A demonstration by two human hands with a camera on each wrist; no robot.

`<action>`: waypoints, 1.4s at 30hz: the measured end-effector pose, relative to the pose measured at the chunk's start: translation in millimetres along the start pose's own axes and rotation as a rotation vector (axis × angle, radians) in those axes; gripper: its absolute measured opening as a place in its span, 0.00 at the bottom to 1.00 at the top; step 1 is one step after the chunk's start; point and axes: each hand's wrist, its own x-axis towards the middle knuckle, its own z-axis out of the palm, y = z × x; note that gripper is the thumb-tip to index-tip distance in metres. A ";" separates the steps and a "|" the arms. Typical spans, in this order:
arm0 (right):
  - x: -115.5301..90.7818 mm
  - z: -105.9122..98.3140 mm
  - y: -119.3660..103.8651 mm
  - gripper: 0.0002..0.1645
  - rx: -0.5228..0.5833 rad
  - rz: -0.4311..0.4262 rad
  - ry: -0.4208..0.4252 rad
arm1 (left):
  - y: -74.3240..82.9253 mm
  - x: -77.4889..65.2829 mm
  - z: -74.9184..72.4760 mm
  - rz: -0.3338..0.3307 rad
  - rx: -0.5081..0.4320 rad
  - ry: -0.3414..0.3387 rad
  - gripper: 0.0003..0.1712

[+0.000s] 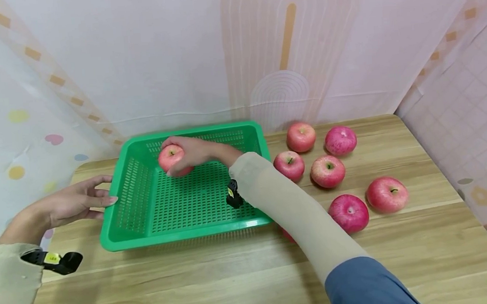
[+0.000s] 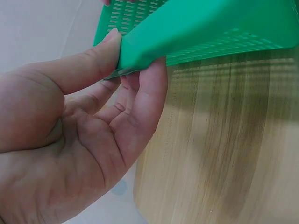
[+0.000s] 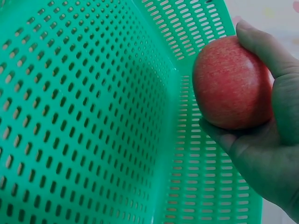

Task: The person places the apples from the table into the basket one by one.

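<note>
A green plastic basket (image 1: 190,238) with slotted walls stands on the table. My left hand (image 1: 75,201) pinches the basket's left rim; in the left wrist view the thumb (image 2: 88,65) lies on top of the rim and the fingers are under it. Inside the basket's far left part, my right hand (image 1: 194,153) grips a red apple (image 1: 171,157). The right wrist view has this apple (image 3: 231,84) between thumb and fingers, near the slotted wall and above the basket floor (image 3: 79,116). No other apple shows in the basket.
Several loose apples lie right of the basket, among them a pinkish one (image 1: 301,137), a darker one (image 1: 348,213) and one farthest right (image 1: 387,194). Another is mostly hidden under the right forearm. A patterned cloth wall (image 1: 169,58) rises behind the wooden table (image 1: 185,288).
</note>
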 end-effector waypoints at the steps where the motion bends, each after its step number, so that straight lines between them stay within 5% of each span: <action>1: 0.5 0.9 0.4 0.45 -0.007 0.001 -0.006 | 0.4 0.0 0.5 -0.002 0.002 0.004 0.23; 22: 4.0 18.7 18.4 0.48 -0.001 0.038 -0.099 | 2.2 -1.2 4.6 -0.038 0.050 0.057 0.23; 42: 1.7 19.2 19.1 0.48 -0.079 0.121 -0.126 | 2.7 1.0 3.7 -0.023 0.043 0.031 0.23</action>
